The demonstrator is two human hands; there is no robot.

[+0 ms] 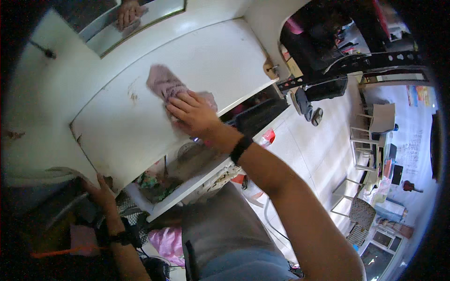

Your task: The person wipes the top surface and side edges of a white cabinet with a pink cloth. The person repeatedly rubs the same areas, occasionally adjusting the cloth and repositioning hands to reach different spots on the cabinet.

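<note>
A damp-looking, greyish-pink cloth [165, 84] lies bunched on a white shelf top [140, 122]. My right hand [192, 112] presses down on it, fingers curled over the cloth near the front edge of the surface. A dark band circles that wrist. Brownish smudges mark the white top left of the cloth. My left hand [101, 193] is at the near left corner of the top, thumb and fingers apart beside the edge. Some of its fingers are in shadow next to a dark grey, rounded object [42, 196].
Beneath the top, an open drawer [187, 189] holds mixed items. A mirror [136, 25] is on the wall behind. A black slotted metal bar [351, 63] juts out at the right. Shoes [309, 107] lie on the tiled floor, with chairs [382, 119] farther off. A pink bag [166, 243] sits below.
</note>
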